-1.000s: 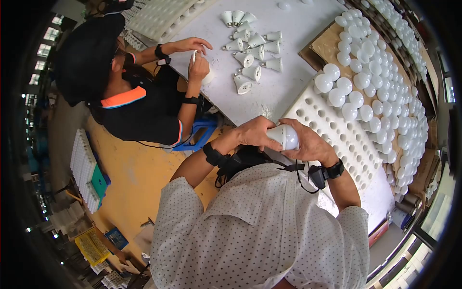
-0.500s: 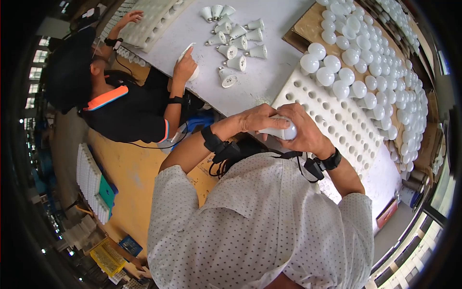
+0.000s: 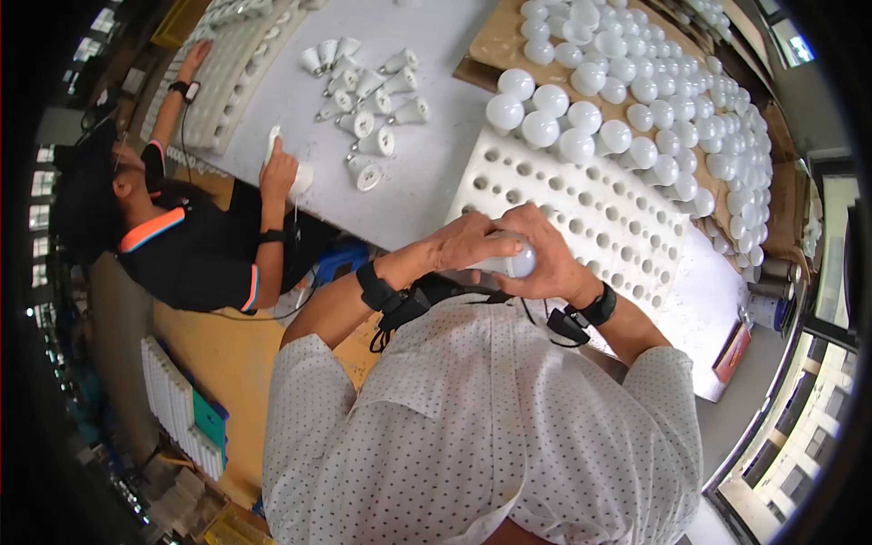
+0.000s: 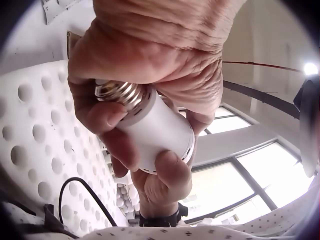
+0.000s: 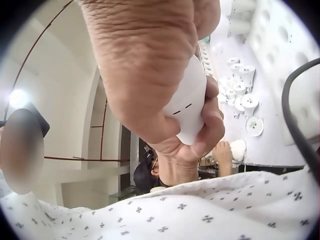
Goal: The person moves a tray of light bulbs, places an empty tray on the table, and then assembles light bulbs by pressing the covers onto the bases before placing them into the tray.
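Note:
In front of the chest, both hands hold one white LED bulb (image 3: 520, 264). My left hand (image 3: 451, 248) wraps the base end; in the left wrist view its fingers curl around the metal screw cap (image 4: 131, 95) and the white housing (image 4: 159, 131). My right hand (image 3: 545, 259) grips the domed end from the other side, its fingertips at the housing's rim in the left wrist view. Much of the dome is hidden by the hands. Just beyond them lies a white foam tray (image 3: 468, 193) with rows of holes.
Many round white bulb covers (image 3: 595, 77) crowd a brown board at the right. Several bulb housings (image 3: 372, 100) lie on the white table (image 3: 427, 54). At the left, another person (image 3: 195, 245) sits, one hand on a white piece, near another foam tray (image 3: 241, 100).
The head view has swung, shifting the table leftward. The bulb has tilted, and my left hand covers more of it. The other person's far arm has reached out to the tray.

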### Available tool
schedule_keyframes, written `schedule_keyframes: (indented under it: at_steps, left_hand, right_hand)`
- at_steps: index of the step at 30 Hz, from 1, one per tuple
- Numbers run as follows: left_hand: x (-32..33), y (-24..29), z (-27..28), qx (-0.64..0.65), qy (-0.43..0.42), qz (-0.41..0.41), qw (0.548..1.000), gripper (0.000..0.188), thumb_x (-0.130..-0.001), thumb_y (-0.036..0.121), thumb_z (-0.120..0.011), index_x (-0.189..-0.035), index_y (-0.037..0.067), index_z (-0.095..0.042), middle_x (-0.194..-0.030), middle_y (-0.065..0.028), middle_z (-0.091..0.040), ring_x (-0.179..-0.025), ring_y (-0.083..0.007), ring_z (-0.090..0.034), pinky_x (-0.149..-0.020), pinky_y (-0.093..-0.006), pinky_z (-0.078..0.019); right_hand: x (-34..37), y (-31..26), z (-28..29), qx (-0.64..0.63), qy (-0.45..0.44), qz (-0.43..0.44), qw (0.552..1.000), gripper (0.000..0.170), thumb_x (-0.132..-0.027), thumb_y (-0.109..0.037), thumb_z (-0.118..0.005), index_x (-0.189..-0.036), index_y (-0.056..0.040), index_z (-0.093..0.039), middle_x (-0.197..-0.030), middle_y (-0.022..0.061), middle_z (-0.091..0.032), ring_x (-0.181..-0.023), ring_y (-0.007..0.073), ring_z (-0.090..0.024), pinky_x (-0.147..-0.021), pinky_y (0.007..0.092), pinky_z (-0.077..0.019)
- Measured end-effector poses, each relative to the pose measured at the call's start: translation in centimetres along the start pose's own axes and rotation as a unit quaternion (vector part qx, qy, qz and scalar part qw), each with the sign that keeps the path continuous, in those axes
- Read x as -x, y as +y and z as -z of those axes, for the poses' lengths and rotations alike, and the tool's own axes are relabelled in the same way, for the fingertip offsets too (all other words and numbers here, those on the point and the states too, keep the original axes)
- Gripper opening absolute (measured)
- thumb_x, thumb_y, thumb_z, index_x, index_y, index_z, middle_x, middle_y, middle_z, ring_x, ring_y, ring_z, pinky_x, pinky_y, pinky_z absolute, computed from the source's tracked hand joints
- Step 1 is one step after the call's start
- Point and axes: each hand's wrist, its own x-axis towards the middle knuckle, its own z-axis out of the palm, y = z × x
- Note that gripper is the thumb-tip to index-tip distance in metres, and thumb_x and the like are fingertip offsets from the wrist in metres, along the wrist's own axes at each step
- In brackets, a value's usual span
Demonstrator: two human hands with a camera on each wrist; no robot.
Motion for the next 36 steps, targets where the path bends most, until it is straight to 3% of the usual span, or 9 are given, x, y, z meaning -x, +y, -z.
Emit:
schedule_keyframes:
  at_steps: [5, 10, 17, 20, 23, 26, 27, 29, 36]
  left_hand:
    - [-1.3, -3.7, 1.8, -0.035, 0.009, 0.055, 0.998, 0.059, -0.076, 0.046, -0.06, -0.104, -0.005, -0.055, -0.09, -0.0141, -0.061, -0.075, -0.0183, -0.062, -0.063, -0.0254, -0.0491]
    - [1.0, -9.4, 3.6, -0.217, 0.338, 0.11, 0.909, 0.06, -0.072, 0.032, -0.067, -0.114, -0.006, -0.048, -0.11, -0.0226, -0.055, -0.104, -0.0281, -0.054, -0.087, -0.0336, -0.0434]
    - [0.8, -16.1, 2.8, -0.174, 0.274, 0.164, 0.931, 0.056, -0.07, 0.027, -0.065, -0.114, -0.004, -0.048, -0.106, -0.0187, -0.058, -0.098, -0.0264, -0.056, -0.084, -0.0332, -0.0436]
    - [0.2, -16.5, 1.9, -0.174, 0.32, 0.135, 0.921, 0.05, -0.069, 0.026, -0.064, -0.108, -0.002, -0.052, -0.098, -0.0166, -0.061, -0.089, -0.0253, -0.059, -0.079, -0.033, -0.0453]
    - [-0.3, -16.2, 0.9, -0.176, 0.335, 0.153, 0.913, 0.044, -0.07, 0.026, -0.063, -0.102, -0.001, -0.056, -0.092, -0.0166, -0.062, -0.084, -0.0259, -0.06, -0.076, -0.0333, -0.0459]
    - [-0.4, -15.2, 0.6, -0.19, 0.325, 0.166, 0.912, 0.038, -0.069, 0.025, -0.062, -0.096, -0.001, -0.059, -0.085, -0.0166, -0.063, -0.08, -0.0265, -0.061, -0.074, -0.0338, -0.0464]
    - [-0.5, -14.9, 0.7, -0.197, 0.318, 0.167, 0.912, 0.035, -0.069, 0.024, -0.061, -0.094, 0.0, -0.06, -0.082, -0.0166, -0.064, -0.078, -0.0269, -0.061, -0.072, -0.0342, -0.0466]
    - [-0.4, -14.5, 0.9, -0.198, 0.32, 0.164, 0.912, 0.034, -0.069, 0.022, -0.06, -0.094, 0.0, -0.061, -0.08, -0.0161, -0.064, -0.076, -0.026, -0.062, -0.071, -0.034, -0.0468]
    - [-1.0, -16.3, 5.0, -0.144, 0.339, 0.153, 0.917, 0.034, -0.069, 0.016, -0.059, -0.098, 0.0, -0.061, -0.082, -0.0157, -0.064, -0.076, -0.0245, -0.06, -0.07, -0.0324, -0.0463]
  right_hand:
    - [3.5, 2.5, 1.2, -0.057, 0.038, -0.182, 0.981, 0.058, -0.057, -0.004, -0.072, -0.106, -0.007, -0.042, -0.099, 0.0106, -0.049, -0.091, 0.0246, -0.051, -0.079, 0.0333, -0.0434]
    - [5.4, 7.2, 8.4, 0.305, 0.169, -0.182, 0.919, 0.057, -0.058, -0.006, -0.07, -0.109, -0.004, -0.044, -0.102, 0.0155, -0.049, -0.094, 0.0327, -0.049, -0.081, 0.0396, -0.0435]
    - [3.3, 11.9, 9.0, 0.372, 0.055, -0.278, 0.884, 0.064, -0.063, -0.011, -0.07, -0.121, -0.0118, -0.044, -0.113, 0.0132, -0.047, -0.104, 0.0333, -0.046, -0.088, 0.0392, -0.0415]
    - [6.7, 10.1, 11.0, 0.308, 0.198, -0.269, 0.891, 0.06, -0.067, -0.011, -0.07, -0.121, -0.0078, -0.044, -0.117, 0.0167, -0.046, -0.107, 0.0342, -0.046, -0.09, 0.0387, -0.0396]
    - [18.0, 10.4, 14.8, 0.495, 0.297, -0.341, 0.742, 0.055, -0.07, -0.014, -0.067, -0.119, -0.0039, -0.046, -0.113, 0.0185, -0.051, -0.106, 0.0346, -0.046, -0.089, 0.0404, -0.0387]
    - [29.9, 9.7, 16.1, 0.419, 0.249, -0.693, 0.531, 0.068, -0.076, -0.044, -0.057, -0.124, 0.0019, -0.041, -0.106, 0.0241, -0.055, -0.097, 0.0378, -0.053, -0.086, 0.0428, -0.0421]
    - [30.4, 9.7, 15.8, 0.243, 0.288, -0.686, 0.622, 0.059, -0.079, -0.044, -0.055, -0.112, 0.0043, -0.05, -0.085, 0.0176, -0.06, -0.077, 0.0286, -0.058, -0.071, 0.0358, -0.0465]
    - [32.0, 9.0, 13.8, 0.027, 0.364, -0.65, 0.667, 0.049, -0.08, -0.043, -0.054, -0.095, 0.0027, -0.055, -0.068, 0.0064, -0.054, -0.061, 0.0161, -0.051, -0.057, 0.0274, -0.0412]
    - [30.3, 9.9, 11.2, 0.018, 0.387, -0.615, 0.686, 0.035, -0.08, -0.036, -0.054, -0.083, -0.0011, -0.053, -0.063, 0.0007, -0.047, -0.054, 0.0108, -0.043, -0.049, 0.0259, -0.0351]
